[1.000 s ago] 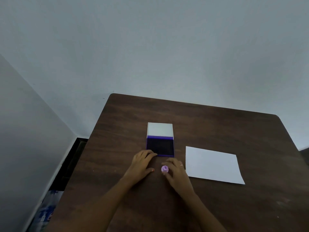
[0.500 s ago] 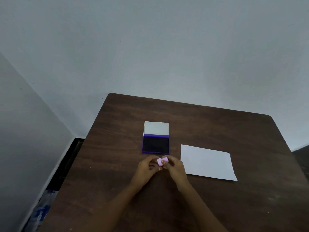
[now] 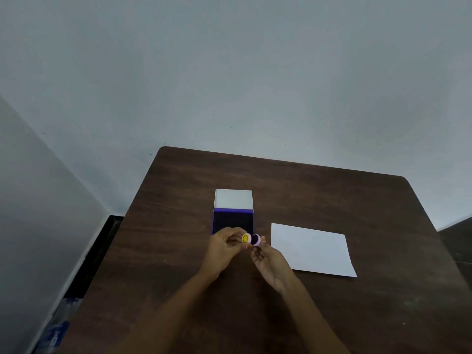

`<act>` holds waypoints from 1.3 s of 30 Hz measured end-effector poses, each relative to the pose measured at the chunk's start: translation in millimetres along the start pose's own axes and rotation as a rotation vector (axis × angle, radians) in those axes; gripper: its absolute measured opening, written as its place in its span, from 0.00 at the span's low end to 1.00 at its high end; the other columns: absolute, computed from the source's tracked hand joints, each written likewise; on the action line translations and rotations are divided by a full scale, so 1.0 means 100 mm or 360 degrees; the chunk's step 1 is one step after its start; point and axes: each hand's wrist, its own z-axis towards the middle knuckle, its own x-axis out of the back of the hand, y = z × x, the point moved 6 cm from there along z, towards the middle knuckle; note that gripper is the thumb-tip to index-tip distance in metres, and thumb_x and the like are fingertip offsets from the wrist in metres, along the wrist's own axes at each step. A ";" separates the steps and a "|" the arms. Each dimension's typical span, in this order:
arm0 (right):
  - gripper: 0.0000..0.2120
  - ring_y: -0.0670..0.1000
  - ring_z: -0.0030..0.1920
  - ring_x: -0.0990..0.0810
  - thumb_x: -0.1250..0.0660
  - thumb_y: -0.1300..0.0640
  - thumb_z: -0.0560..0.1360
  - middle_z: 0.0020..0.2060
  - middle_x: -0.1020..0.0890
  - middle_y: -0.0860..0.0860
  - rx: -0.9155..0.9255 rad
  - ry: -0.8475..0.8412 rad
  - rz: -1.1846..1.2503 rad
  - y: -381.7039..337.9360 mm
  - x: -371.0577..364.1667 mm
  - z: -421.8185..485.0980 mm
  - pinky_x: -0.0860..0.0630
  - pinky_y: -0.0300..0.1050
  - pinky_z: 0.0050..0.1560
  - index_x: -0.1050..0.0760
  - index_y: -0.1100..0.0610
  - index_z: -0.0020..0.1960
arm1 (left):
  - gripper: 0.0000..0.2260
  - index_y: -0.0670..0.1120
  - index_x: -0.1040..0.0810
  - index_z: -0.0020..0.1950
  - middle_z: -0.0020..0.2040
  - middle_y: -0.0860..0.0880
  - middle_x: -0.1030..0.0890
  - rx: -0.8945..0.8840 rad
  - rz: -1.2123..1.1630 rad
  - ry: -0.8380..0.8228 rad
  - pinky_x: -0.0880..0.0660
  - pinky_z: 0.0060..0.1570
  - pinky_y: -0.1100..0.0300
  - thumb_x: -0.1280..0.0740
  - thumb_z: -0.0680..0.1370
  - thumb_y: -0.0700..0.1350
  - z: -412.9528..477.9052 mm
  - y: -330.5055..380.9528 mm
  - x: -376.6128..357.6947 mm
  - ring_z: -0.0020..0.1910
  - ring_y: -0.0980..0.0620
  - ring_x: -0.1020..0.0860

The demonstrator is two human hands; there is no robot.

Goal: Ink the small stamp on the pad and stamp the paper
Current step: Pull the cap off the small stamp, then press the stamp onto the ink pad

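Small stamp (image 3: 246, 238): yellow face, lilac cap (image 3: 256, 240)

dark wooden table (image 3: 332, 315), ink pad (image 3: 233, 221), paper (image 3: 310, 249)

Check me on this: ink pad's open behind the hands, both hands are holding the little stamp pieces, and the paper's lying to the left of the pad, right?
Not quite. In the head view the paper lies to the right of the ink pad, not the left. The rest holds: the pad is open, and the left hand and right hand hold the stamp pieces.

- No words, numbers or brand marks could be read anywhere.
- The small stamp (image 3: 246, 238) carried a yellow round face; its drawn mark was too small to decipher.
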 end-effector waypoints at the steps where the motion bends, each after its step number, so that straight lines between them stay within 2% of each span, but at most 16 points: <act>1: 0.09 0.52 0.46 0.21 0.42 0.64 0.77 0.46 0.20 0.59 -0.0012 0.0019 0.0033 -0.01 0.02 0.00 0.23 0.43 0.43 0.23 0.61 0.46 | 0.12 0.47 0.22 0.50 0.49 0.47 0.19 0.0015 0.0034 0.0005 0.23 0.53 0.62 0.28 0.69 0.37 0.01 -0.01 0.04 0.49 0.55 0.20; 4: 0.06 0.52 0.46 0.23 0.41 0.64 0.77 0.46 0.22 0.59 -0.0075 0.0052 0.0224 -0.02 0.08 0.01 0.21 0.43 0.39 0.25 0.63 0.48 | 0.13 0.50 0.23 0.52 0.51 0.52 0.22 0.0023 0.0398 -0.0156 0.27 0.53 0.64 0.29 0.70 0.40 0.05 -0.11 0.11 0.51 0.57 0.24; 6: 0.06 0.52 0.45 0.23 0.40 0.64 0.76 0.46 0.22 0.59 -0.0094 0.0050 0.0327 -0.02 0.10 0.00 0.18 0.41 0.33 0.25 0.63 0.49 | 0.13 0.51 0.25 0.54 0.54 0.52 0.24 -0.0027 0.0714 -0.0369 0.30 0.53 0.66 0.30 0.71 0.42 0.03 -0.22 0.09 0.52 0.59 0.26; 8: 0.06 0.53 0.45 0.23 0.40 0.65 0.76 0.46 0.22 0.59 -0.0090 0.0031 0.0352 -0.02 0.10 -0.01 0.18 0.40 0.32 0.25 0.63 0.50 | 0.13 0.51 0.26 0.56 0.58 0.52 0.26 -0.0072 0.0932 -0.0520 0.31 0.54 0.65 0.32 0.73 0.43 -0.02 -0.31 0.05 0.54 0.58 0.28; 13: 0.06 0.53 0.45 0.22 0.39 0.65 0.75 0.46 0.21 0.59 -0.0028 0.0006 0.0359 -0.04 0.05 0.01 0.18 0.40 0.32 0.24 0.64 0.50 | 0.15 0.48 0.28 0.60 0.62 0.48 0.28 -0.0128 0.1154 -0.0647 0.32 0.55 0.62 0.34 0.74 0.44 -0.08 -0.40 -0.10 0.59 0.53 0.29; 17: 0.05 0.53 0.46 0.21 0.38 0.64 0.75 0.46 0.20 0.59 0.0042 0.0101 0.0252 -0.05 -0.01 0.10 0.18 0.40 0.33 0.24 0.61 0.49 | 0.16 0.47 0.28 0.60 0.63 0.47 0.29 -0.0076 0.1137 -0.0628 0.31 0.59 0.58 0.33 0.73 0.44 -0.05 -0.43 -0.13 0.60 0.51 0.29; 20: 0.04 0.53 0.47 0.20 0.36 0.64 0.74 0.47 0.20 0.58 0.0162 0.0179 -0.0001 -0.11 -0.10 0.16 0.21 0.43 0.43 0.23 0.59 0.47 | 0.18 0.48 0.29 0.61 0.63 0.48 0.29 -0.0076 0.1106 -0.0644 0.32 0.59 0.59 0.32 0.72 0.45 -0.03 -0.45 -0.12 0.60 0.52 0.30; 24: 0.04 0.50 0.45 0.21 0.33 0.61 0.73 0.42 0.19 0.52 0.0394 0.0354 -0.0538 -0.22 -0.29 0.24 0.23 0.40 0.45 0.22 0.54 0.41 | 0.13 0.50 0.28 0.58 0.59 0.48 0.26 -0.0175 0.1057 -0.0516 0.33 0.52 0.65 0.35 0.75 0.49 0.04 -0.40 0.08 0.53 0.57 0.29; 26: 0.02 0.49 0.46 0.20 0.30 0.60 0.71 0.43 0.18 0.52 0.0498 0.0359 -0.0840 -0.25 -0.42 0.31 0.23 0.42 0.48 0.21 0.54 0.43 | 0.11 0.50 0.28 0.57 0.58 0.48 0.25 -0.0230 0.1013 -0.0350 0.33 0.53 0.66 0.36 0.75 0.49 0.12 -0.37 0.26 0.55 0.56 0.27; 28: 0.07 0.49 0.45 0.18 0.29 0.59 0.70 0.45 0.17 0.54 0.0593 0.0325 -0.1089 -0.26 -0.58 0.39 0.21 0.42 0.49 0.20 0.57 0.48 | 0.14 0.49 0.29 0.60 0.61 0.48 0.26 -0.0254 0.1003 -0.0185 0.34 0.56 0.65 0.35 0.75 0.47 0.21 -0.37 0.44 0.58 0.54 0.28; 30: 0.10 0.53 0.47 0.17 0.30 0.59 0.71 0.48 0.16 0.58 0.0734 0.0322 -0.1388 -0.28 -0.74 0.47 0.20 0.46 0.51 0.21 0.61 0.51 | 0.20 0.48 0.31 0.64 0.65 0.47 0.29 -0.0232 0.1037 -0.0078 0.36 0.59 0.64 0.33 0.73 0.47 0.32 -0.40 0.58 0.63 0.53 0.31; 32: 0.10 0.55 0.50 0.19 0.32 0.60 0.73 0.50 0.17 0.60 0.0898 0.0356 -0.1742 -0.32 -0.89 0.53 0.23 0.45 0.54 0.22 0.63 0.52 | 0.26 0.49 0.35 0.67 0.69 0.47 0.34 -0.0160 0.1073 -0.0106 0.38 0.64 0.59 0.30 0.71 0.48 0.42 -0.47 0.65 0.67 0.50 0.36; 34: 0.10 0.54 0.50 0.21 0.34 0.60 0.74 0.50 0.18 0.60 0.0993 0.0331 -0.2041 -0.31 -1.02 0.60 0.28 0.41 0.51 0.22 0.64 0.51 | 0.32 0.49 0.39 0.70 0.72 0.47 0.38 -0.0112 0.1107 -0.0217 0.40 0.68 0.54 0.29 0.70 0.49 0.50 -0.54 0.67 0.70 0.49 0.40; 37: 0.11 0.51 0.45 0.25 0.38 0.58 0.76 0.51 0.20 0.61 0.0957 0.0307 -0.2344 -0.27 -1.13 0.71 0.34 0.37 0.46 0.23 0.65 0.51 | 0.36 0.49 0.43 0.72 0.74 0.47 0.41 -0.0106 0.1150 -0.0309 0.42 0.69 0.54 0.29 0.69 0.53 0.58 -0.63 0.67 0.72 0.49 0.43; 39: 0.12 0.53 0.46 0.24 0.40 0.58 0.77 0.52 0.21 0.61 0.0928 0.0328 -0.2449 -0.24 -1.15 0.75 0.36 0.37 0.45 0.24 0.66 0.50 | 0.36 0.49 0.44 0.72 0.74 0.47 0.41 -0.0116 0.1144 -0.0320 0.43 0.69 0.54 0.30 0.69 0.54 0.61 -0.65 0.66 0.72 0.49 0.43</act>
